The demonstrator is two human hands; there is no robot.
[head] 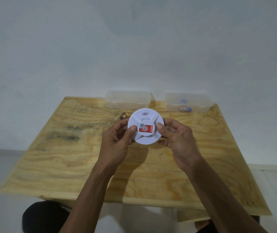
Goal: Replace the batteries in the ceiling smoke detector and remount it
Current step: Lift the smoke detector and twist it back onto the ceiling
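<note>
A round white smoke detector (145, 118) with a red sticker on its centre is held above the plywood table (67, 157), its face tilted toward me. My left hand (117, 142) grips its left edge with the thumb on the front. My right hand (176, 138) grips its right edge, thumb pressed beside the sticker. At the back right stands a clear plastic box (189, 102) with batteries (185, 108) inside, blue and white ends showing.
A second clear plastic box (128, 99) stands at the table's far edge, left of the battery box; nothing shows inside it. A white wall rises right behind the table. Pale floor tiles surround it, and my dark-clothed knee (45, 217) sits below the near edge.
</note>
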